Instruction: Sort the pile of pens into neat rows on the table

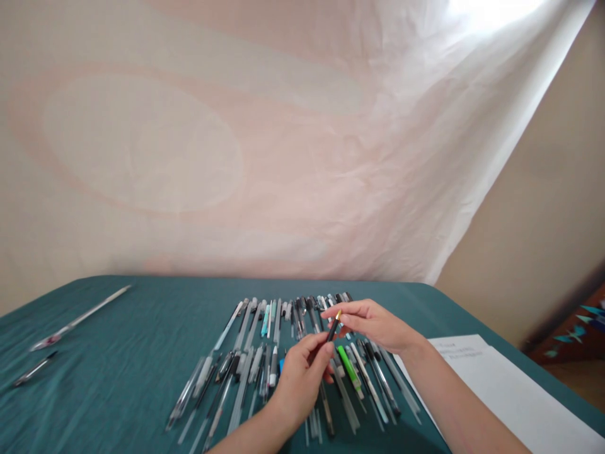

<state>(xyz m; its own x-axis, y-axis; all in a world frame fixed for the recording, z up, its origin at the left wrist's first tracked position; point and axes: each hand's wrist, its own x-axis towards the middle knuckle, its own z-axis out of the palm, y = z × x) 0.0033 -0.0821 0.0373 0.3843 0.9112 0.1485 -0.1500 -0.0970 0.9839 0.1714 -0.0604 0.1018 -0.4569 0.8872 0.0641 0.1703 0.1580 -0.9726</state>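
Observation:
My left hand [305, 372] is closed around a black pen [334, 328] with a gold-coloured tip, held tilted upward above the rows of pens. My right hand [371, 321] is at the pen's upper end, its thumb and fingers bent around the gold tip; the exact contact there is partly hidden. Below and around both hands lie many pens in two rough rows: a far row [278, 318] and a near row [243, 388]. Close to my left hand, a bright green highlighter [348, 367] lies among clear, white and black pens.
A dark green cloth [142, 353] covers the table. White paper sheets [515, 397] with faint writing lie at the right. Far left are a long pale stick-like item [89, 315] and a single pen [35, 369]. A pale curtain [283, 157] hangs behind the table.

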